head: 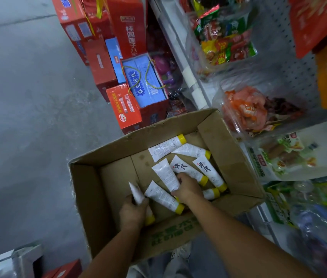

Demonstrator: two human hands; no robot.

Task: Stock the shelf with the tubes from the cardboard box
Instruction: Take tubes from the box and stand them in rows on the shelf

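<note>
Cardboard box [90, 197] is on the floor at near centre with its flaps open. The shelf [186, 73] runs along the right, loaded with snack bags [226, 39]. Loose tubes [208, 169], white with yellow caps, are scattered over the right half of the box floor.

Left hand [133, 212]: fingers are curled round the first tube [137, 194], cap end low in the fist, crimped end pointing far.
Right hand [187, 188]: fingers and thumb are curled round the cap end of the second tube [165, 175].

The step is judged to be gathering. Each tube is best taken round the body and lifted straight up, so that the neighbour tube [163, 195] lying between the hands is not dragged along. The caps should be turned one way before shelving.

Not made out:
- Right fingertips are hidden under the hand.
- One tube by the right wrist shows its cap only, so the count is uncertain.
- The near shelf tiers are blurred, and no free slot can be identified.
</note>
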